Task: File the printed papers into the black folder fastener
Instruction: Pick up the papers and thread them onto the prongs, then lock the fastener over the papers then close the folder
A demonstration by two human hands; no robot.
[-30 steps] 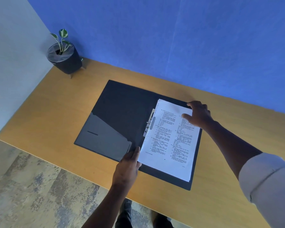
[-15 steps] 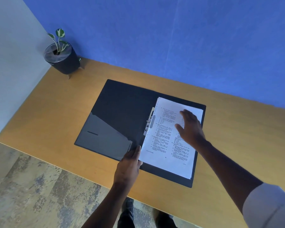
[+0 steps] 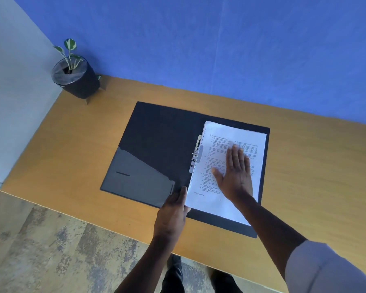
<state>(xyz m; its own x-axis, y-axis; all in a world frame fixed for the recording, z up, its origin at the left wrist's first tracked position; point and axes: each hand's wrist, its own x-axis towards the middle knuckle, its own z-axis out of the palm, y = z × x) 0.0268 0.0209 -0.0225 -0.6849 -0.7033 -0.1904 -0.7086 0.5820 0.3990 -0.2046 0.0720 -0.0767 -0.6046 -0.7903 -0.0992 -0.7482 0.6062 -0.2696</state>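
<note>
Right hand [image 3: 235, 174] flat, fingers straight, pressing papers [image 3: 224, 199] on folder [image 3: 161, 134]; left hand [image 3: 173, 212], fingers extended, steadies folder near table [image 3: 93, 123] front edge. Square stack against fastener [image 3: 195, 156] before clamping.

The flat right hand [image 3: 235, 174] covers the middle of the white printed papers [image 3: 249, 136]. Left of its thumb stands the small metal fastener [image 3: 195, 154], maybe a bit raised. Farther left, the open black folder [image 3: 163, 132] lies flat. Right of the hand is bare orange wooden table [image 3: 317, 166].
</note>
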